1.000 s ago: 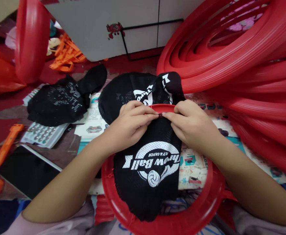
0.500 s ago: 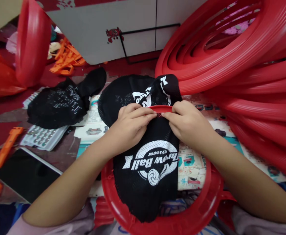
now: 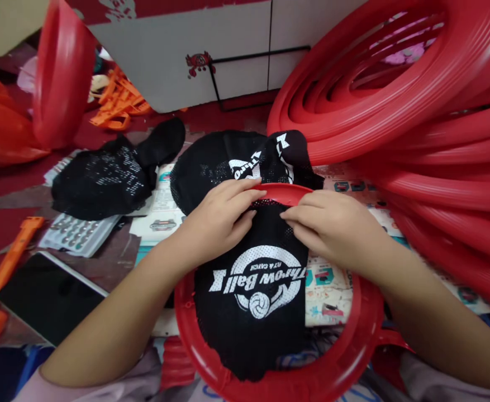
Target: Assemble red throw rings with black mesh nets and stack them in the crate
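Observation:
A black mesh cloth (image 3: 248,335) with a white "Throw Ball" print lies across a red plastic ring (image 3: 337,374) in front of me. At the ring's far side, my left hand (image 3: 230,218) rests bent over the rim and the cloth's edge, its fingertips near the rim. My right hand (image 3: 326,223) pinches the cloth's edge just right of the middle. Between the hands a strip of red rim shows above the cloth. More printed black cloth (image 3: 203,162) lies bunched behind the hands.
Large red rings (image 3: 379,128) are stacked at the right. At the left are another black cloth (image 3: 98,184), a tray of small metal parts (image 3: 77,234), a dark tablet (image 3: 52,296), an orange handle (image 3: 10,268) and orange parts (image 3: 121,100).
My hands have moved apart, the right one to the right and slightly nearer me. More of the red rim shows between them.

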`<state>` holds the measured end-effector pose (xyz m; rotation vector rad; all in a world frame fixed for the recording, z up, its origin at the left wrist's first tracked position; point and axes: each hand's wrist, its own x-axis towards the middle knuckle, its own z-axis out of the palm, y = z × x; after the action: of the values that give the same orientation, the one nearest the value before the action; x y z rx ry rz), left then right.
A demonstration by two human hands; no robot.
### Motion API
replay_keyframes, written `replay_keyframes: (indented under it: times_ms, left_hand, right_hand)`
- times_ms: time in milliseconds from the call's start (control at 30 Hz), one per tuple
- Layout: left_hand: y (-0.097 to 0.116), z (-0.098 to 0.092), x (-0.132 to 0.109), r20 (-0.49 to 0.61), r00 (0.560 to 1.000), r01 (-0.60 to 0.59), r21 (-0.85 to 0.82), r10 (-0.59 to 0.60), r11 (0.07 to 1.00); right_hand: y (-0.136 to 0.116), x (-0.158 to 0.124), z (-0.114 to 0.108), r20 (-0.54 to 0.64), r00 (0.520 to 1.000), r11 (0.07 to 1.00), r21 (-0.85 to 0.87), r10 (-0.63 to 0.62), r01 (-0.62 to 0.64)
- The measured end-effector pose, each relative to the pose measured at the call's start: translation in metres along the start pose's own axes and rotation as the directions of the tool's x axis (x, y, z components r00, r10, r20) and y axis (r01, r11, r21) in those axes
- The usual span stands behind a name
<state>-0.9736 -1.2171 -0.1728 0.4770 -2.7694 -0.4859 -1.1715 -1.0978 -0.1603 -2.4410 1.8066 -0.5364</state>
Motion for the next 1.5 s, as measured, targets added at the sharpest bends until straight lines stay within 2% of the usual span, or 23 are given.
replay_keyframes:
  times_ms: [133, 200, 267, 367, 433, 500, 567, 633, 700, 800, 967, 1200, 1500]
  left_hand:
    - [0.001, -0.014, -0.001, 0.093, 0.99, 0.096, 0.073, -0.102, 0.993]
    - [0.001, -0.022, -0.001, 0.149, 0.974, 0.147, 0.152, -0.17, 0.977]
    - [0.001, -0.031, -0.002, 0.189, 0.956, 0.18, 0.236, -0.226, 0.955]
    - [0.0, -0.04, -0.005, 0.242, 0.93, 0.183, 0.346, -0.276, 0.92]
    - [-0.001, -0.041, -0.006, 0.216, 0.94, 0.178, 0.354, -0.266, 0.918]
    - [0.0, -0.037, -0.005, 0.122, 0.972, 0.168, 0.234, -0.2, 0.958]
    - [0.003, -0.031, -0.002, 0.052, 0.991, 0.125, 0.03, -0.126, 0.992]
    - [0.006, -0.025, 0.002, 0.072, 0.993, 0.099, -0.123, -0.091, 0.987]
    - [0.008, -0.021, 0.005, 0.103, 0.991, 0.102, -0.174, -0.085, 0.979]
    - [0.008, -0.02, 0.007, 0.078, 0.991, 0.12, -0.189, -0.107, 0.975]
    - [0.004, -0.017, 0.007, 0.044, 0.979, 0.204, -0.264, -0.199, 0.943]
    - [0.005, -0.008, 0.007, -0.004, 0.972, 0.226, -0.237, -0.234, 0.945]
    - [0.004, -0.007, 0.008, 0.001, 0.967, 0.248, -0.244, -0.256, 0.938]
  right_hand:
    - [-0.008, 0.001, -0.004, 0.251, 0.963, 0.994, -0.078, 0.098, -0.081]
    - [-0.011, 0.002, -0.004, 0.316, 0.942, 0.992, -0.092, 0.113, -0.088]
    - [-0.013, 0.002, -0.004, 0.327, 0.939, 0.993, -0.085, 0.107, -0.084]
    - [-0.017, 0.001, -0.005, 0.285, 0.955, 0.997, -0.042, 0.08, -0.071]
    - [-0.018, 0.001, -0.004, 0.234, 0.971, 0.998, 0.011, 0.059, -0.063]
    - [-0.017, 0.001, -0.002, 0.152, 0.988, 0.996, 0.073, 0.034, -0.046]
    - [-0.015, 0.001, 0.0, 0.059, 0.998, 0.992, 0.12, 0.023, -0.03]
    - [-0.012, 0.001, 0.002, -0.001, 0.999, 0.991, 0.133, 0.037, -0.036]
    - [-0.009, 0.002, 0.003, -0.01, 0.998, 0.99, 0.128, 0.056, -0.054]
    - [-0.008, 0.002, 0.005, -0.007, 0.999, 0.992, 0.125, 0.033, -0.031]
    - [-0.008, 0.004, 0.013, -0.1, 0.995, 0.999, 0.036, -0.026, 0.03]
    - [-0.004, 0.004, 0.022, -0.177, 0.982, 0.993, -0.104, -0.07, 0.052]
    - [-0.004, 0.005, 0.023, -0.159, 0.986, 0.992, -0.118, -0.052, 0.033]
